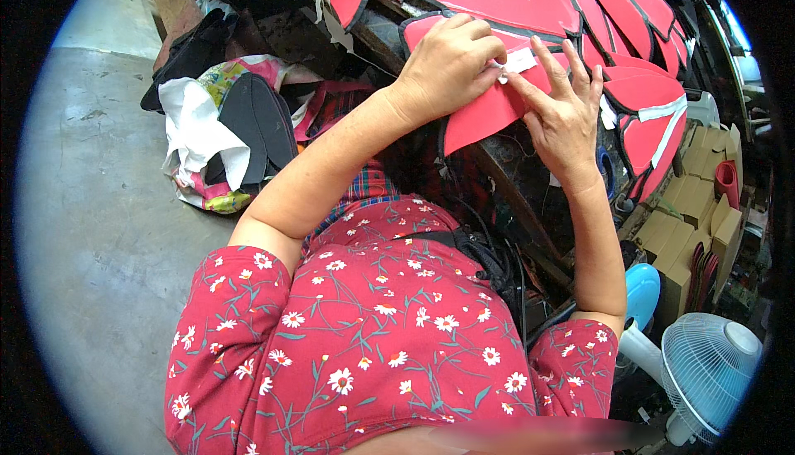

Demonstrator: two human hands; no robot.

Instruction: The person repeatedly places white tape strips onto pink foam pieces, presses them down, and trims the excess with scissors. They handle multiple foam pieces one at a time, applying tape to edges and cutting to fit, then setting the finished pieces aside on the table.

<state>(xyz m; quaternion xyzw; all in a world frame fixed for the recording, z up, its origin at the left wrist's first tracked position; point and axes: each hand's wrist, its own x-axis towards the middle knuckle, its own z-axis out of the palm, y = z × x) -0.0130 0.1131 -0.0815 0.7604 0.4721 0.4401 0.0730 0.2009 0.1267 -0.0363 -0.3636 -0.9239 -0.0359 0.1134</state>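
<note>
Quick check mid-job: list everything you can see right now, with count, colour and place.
Red cut piece: one, red with black edge, on the bench under both hands.
White strip: one, white, on that piece between the fingertips.
Other red cut pieces: many, red with black edges, fanned along the bench at top and right.
Black soles: a few, black, on the pile at left.
White cloth: one, white, on the same pile.
Cardboard boxes: several, brown, stacked at right.
Fan: one, white, lower right.
Floor: grey, left.
Left hand: pressing on the red cut piece by the strip.
Right hand: fingers spread on the piece, index tip at the strip.
</note>
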